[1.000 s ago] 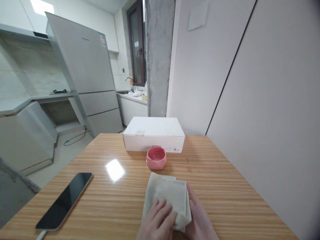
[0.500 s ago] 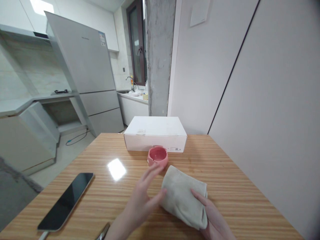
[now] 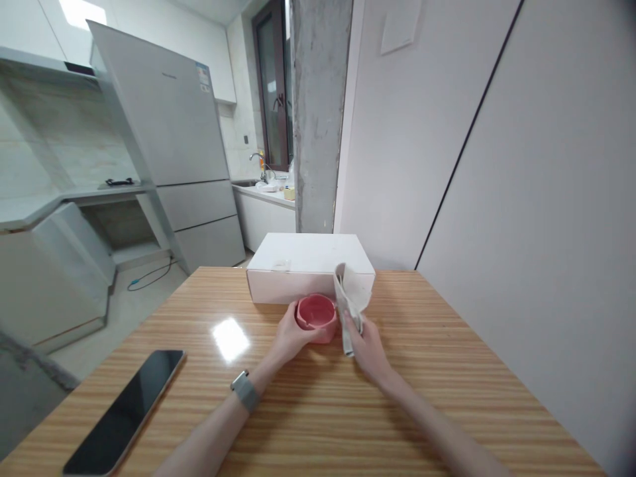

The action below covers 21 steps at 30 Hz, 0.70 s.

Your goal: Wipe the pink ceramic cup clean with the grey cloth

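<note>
Open kitchen beyond a striped wooden table [image 3: 447,371]

A tall pale refrigerator [image 3: 169,132] stands far left beside a grey counter [image 3: 74,195], with a blue cable [image 3: 149,277] on the light floor [image 3: 124,305] below. A raw concrete pillar [image 3: 318,112] rises behind the table's far edge; past it are a sink tap [image 3: 257,159] and a dark-framed door [image 3: 273,86]. Plain white wall panels [image 3: 546,165] fill the right. A ceiling light [image 3: 82,13] glares top left.

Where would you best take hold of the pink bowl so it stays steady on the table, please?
Probably by its outer wall from the left, as the left hand does: the pink bowl is low and round, the cloth in the right hand crowds its right.
</note>
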### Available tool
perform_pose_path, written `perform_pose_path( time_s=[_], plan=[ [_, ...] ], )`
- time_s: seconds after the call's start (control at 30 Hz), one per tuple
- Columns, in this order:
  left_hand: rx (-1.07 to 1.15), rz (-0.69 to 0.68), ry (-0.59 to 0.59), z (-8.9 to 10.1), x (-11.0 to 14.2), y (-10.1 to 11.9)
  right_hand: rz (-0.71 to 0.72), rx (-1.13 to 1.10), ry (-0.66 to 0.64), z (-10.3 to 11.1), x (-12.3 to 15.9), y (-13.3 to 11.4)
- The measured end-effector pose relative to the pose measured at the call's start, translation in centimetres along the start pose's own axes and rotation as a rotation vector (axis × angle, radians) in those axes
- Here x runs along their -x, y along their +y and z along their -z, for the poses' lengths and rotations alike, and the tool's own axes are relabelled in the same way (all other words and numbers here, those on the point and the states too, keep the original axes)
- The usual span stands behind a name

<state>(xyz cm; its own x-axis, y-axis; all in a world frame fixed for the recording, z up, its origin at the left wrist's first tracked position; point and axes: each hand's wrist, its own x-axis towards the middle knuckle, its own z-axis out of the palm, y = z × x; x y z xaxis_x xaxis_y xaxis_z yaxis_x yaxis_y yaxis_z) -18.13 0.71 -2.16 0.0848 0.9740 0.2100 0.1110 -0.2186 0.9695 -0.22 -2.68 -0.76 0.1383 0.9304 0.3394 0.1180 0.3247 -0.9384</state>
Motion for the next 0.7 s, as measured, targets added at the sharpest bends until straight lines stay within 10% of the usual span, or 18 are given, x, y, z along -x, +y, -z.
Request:
perform_pose_path(
  time_s=[0.43,0.7],
  plan=[
    [0.335,-0.086,-0.191,-1.3,2.5,2.6,0.721,0.428,-0.123,-1.0,2.4,1.6],
    [0.817,0.544,-0.39,0.5,2.2,3.6,0.991,0.473,-0.486,0.9,3.1,-0.1]
  ],
)
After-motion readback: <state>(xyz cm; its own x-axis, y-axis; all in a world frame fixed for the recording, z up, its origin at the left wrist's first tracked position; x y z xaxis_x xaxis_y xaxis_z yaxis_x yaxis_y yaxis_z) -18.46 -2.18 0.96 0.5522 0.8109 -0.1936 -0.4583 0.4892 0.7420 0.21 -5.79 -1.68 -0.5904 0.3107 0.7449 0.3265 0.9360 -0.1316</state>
